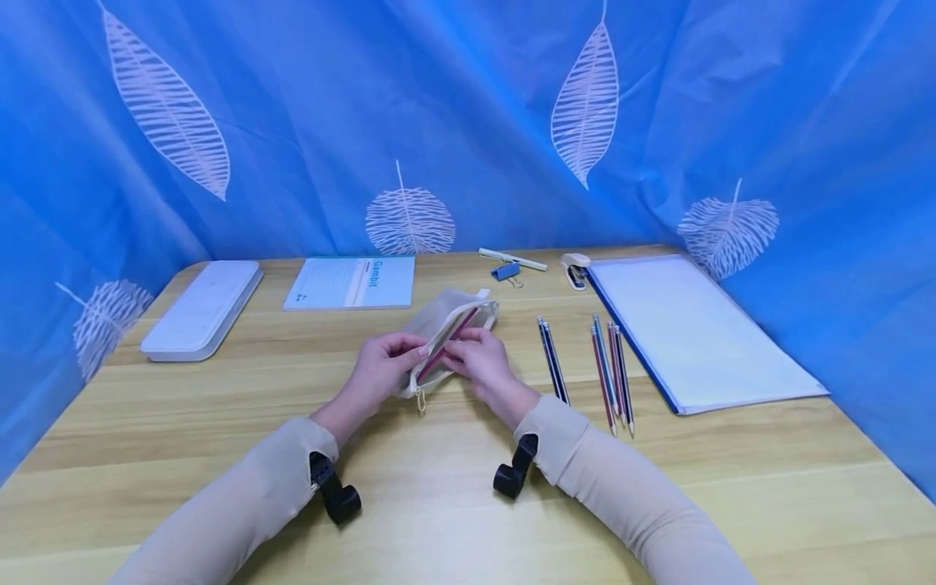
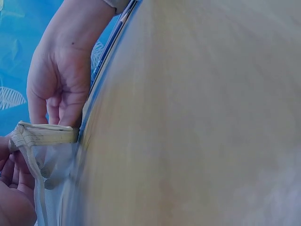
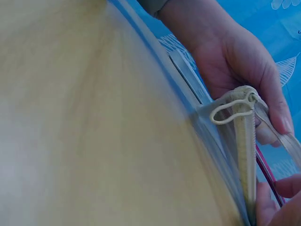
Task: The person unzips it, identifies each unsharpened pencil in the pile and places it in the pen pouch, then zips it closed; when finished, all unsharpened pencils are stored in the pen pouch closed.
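In the head view a pale, see-through zip pouch (image 1: pixel 441 305) lies tilted at mid-table, its mouth open. My left hand (image 1: pixel 383 370) pinches the left edge of the mouth, thumb on the fabric. Inside, a dark-red pencil (image 1: pixel 464 322) runs along the opening. The fingers of my right hand (image 1: pixel 483 363) reach over the right edge into the mouth and pinch the pencil; the fingertips are partly hidden. A zip pull loop (image 3: pixel 231 113) hangs at the near end in the right wrist view.
Right of the pouch lie two dark pencils (image 1: pixel 553 361) and several coloured pencils (image 1: pixel 613 374), then a white-topped folder (image 1: pixel 698 333). Behind are a stapler (image 1: pixel 576 270), a blue binder clip (image 1: pixel 505 271), a pen (image 1: pixel 512 259) and a notebook (image 1: pixel 351 283). A white case (image 1: pixel 201 310) lies far left.
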`<state>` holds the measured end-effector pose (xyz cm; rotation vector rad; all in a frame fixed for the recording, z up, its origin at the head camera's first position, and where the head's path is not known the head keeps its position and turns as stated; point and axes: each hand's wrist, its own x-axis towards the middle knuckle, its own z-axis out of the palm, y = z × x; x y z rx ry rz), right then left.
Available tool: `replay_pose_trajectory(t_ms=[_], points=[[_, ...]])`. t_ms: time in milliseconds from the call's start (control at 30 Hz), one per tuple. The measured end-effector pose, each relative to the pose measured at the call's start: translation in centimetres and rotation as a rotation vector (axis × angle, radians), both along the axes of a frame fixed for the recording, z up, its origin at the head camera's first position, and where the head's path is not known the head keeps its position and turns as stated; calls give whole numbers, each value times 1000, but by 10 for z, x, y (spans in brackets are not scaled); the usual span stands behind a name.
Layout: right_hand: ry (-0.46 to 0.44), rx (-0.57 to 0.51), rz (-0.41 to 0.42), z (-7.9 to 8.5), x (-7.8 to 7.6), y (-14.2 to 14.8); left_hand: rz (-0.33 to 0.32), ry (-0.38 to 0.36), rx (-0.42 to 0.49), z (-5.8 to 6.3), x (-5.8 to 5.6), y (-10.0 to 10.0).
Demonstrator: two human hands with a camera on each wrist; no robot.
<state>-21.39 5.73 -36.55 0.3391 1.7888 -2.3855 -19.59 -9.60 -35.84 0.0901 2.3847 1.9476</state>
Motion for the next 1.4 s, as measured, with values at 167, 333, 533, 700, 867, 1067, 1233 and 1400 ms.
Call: replay_pose_trajectory(t_ms=[167, 333, 533, 700, 867, 1067, 1233, 1400], points=[[-8, 59, -3, 11, 0, 17, 4, -16, -10, 0, -2, -2], [44, 122, 96, 16, 4, 50, 12, -22, -4, 0, 0, -6], [112, 336, 308, 23, 12, 100, 4, -32, -8, -1, 3, -9], [132, 498, 355, 26, 14, 133, 9, -32, -21, 1, 3, -13], [132, 635, 340, 23, 15, 154, 8, -19, -20, 1, 2, -15], [126, 703, 364, 17, 16, 168, 13, -11, -12, -2, 2, -16], [55, 759, 398, 13, 13, 170, 8, -19, -13, -3, 3, -18], [-13, 811, 404, 13, 8, 171, 14, -42, -11, -1, 6, -19]])
